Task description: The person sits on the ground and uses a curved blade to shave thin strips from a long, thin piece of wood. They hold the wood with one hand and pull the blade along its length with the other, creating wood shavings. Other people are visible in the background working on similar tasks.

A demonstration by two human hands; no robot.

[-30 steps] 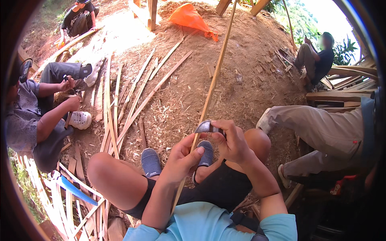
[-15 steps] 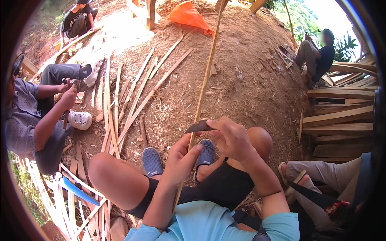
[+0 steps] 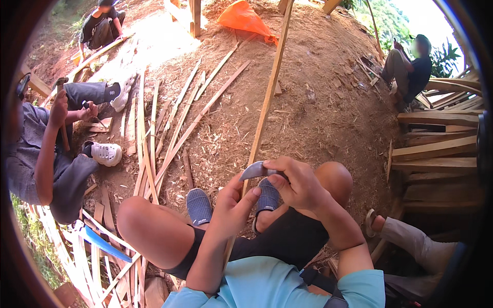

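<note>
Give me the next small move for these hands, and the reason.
I'd probably slide the left hand slightly down the wooden strip, toward the body: it grips the strip just where the curved knife in the right hand crosses it, with the blade very near the left fingers.

Harsh daylight blows out the white sky (image 3: 430, 23) at upper right and a patch of brown dirt ground (image 3: 151, 38) at upper left, mid-frame is in softer shade, lower right goes near-black below the stacked brown wooden planks (image 3: 436, 165), and the black-vignetted fisheye rim bends straight edges.
</note>
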